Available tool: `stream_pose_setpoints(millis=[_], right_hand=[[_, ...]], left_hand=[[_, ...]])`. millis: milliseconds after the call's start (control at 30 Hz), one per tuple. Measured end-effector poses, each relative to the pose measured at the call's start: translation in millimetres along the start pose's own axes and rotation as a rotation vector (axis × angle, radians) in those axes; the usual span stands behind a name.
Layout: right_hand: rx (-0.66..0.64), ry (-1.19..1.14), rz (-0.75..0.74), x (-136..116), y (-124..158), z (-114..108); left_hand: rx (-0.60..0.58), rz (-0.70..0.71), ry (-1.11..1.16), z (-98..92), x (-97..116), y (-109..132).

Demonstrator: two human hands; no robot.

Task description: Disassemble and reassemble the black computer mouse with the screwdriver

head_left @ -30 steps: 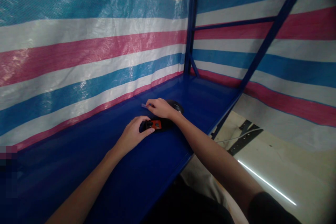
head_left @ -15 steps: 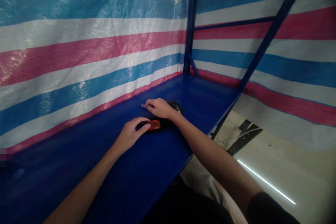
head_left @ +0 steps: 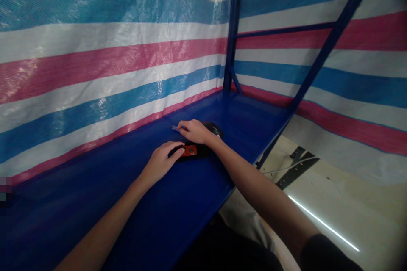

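My left hand (head_left: pixel 160 161) is closed at the left end of a low black casing, thumb and fingers gripping it. Set in that casing is a red circuit board (head_left: pixel 190 150) with a dark component on it. Just beyond, my right hand (head_left: pixel 194 130) has its fingers bent together on a small, pale purplish, see-through piece (head_left: pixel 174 128), whose tip pokes out at the left. Behind the right wrist lies a rounded, glossy black shell (head_left: pixel 214 128), partly covered by the hand. A tiny dark speck is visible between the two hands.
Both hands are over a blue metal shelf (head_left: pixel 140 216) with a raised front edge. Blue posts and a slanting brace (head_left: pixel 318 67) rise at the right. Striped plastic sheeting (head_left: pixel 111 46) hangs behind. Beyond the shelf edge, a dark slotted metal strip (head_left: pixel 292 169) lies on the pale floor.
The whole view has shifted very slightly. Both hands keep nearly the same pose, and the casing and the purplish piece stay where they were between them.
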State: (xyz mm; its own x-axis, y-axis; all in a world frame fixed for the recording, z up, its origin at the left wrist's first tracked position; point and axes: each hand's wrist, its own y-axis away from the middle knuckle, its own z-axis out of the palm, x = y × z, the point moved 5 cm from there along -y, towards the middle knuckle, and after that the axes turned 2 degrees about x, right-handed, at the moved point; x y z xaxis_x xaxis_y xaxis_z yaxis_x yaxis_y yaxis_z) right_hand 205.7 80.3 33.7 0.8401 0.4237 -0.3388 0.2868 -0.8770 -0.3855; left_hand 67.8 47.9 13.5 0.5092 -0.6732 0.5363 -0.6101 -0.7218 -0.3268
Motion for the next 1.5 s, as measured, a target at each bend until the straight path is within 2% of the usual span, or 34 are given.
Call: stream_pose_setpoints(millis=[200,400,533,800,1067,1333,1500], right_hand=[[0.001,0.006,-0.004,0.4,-0.4,0.6],[-0.001,0.005,-0.005,0.4,-0.4,0.5],[0.002,0.002,-0.002,0.6,0.1,0.9],[0.001,-0.01,0.004,0.8,0.0,0.9],[0.008,-0.045,0.014,0.8,0.3,-0.1],[0.016,-0.17,0.005,-2.1,0.7,-1.5],[-0.023,-0.352,-0.043,-5.7,4.3,-13.5]], left_hand=[[0.023,0.018,-0.003,0.2,0.6,-1.2],[0.088,-0.057,0.134,-2.5,-8.0,-0.6],[0.063,-0.09,0.207,-1.3,-14.6,-1.9],[0.029,-0.076,0.126,-0.2,-9.9,-2.8],[0.03,-0.133,0.174,2.3,-15.1,-4.6],[0.039,-0.163,0.166,1.4,-11.3,-4.3],[0.05,-0.164,0.215,2.0,-11.4,-3.6]])
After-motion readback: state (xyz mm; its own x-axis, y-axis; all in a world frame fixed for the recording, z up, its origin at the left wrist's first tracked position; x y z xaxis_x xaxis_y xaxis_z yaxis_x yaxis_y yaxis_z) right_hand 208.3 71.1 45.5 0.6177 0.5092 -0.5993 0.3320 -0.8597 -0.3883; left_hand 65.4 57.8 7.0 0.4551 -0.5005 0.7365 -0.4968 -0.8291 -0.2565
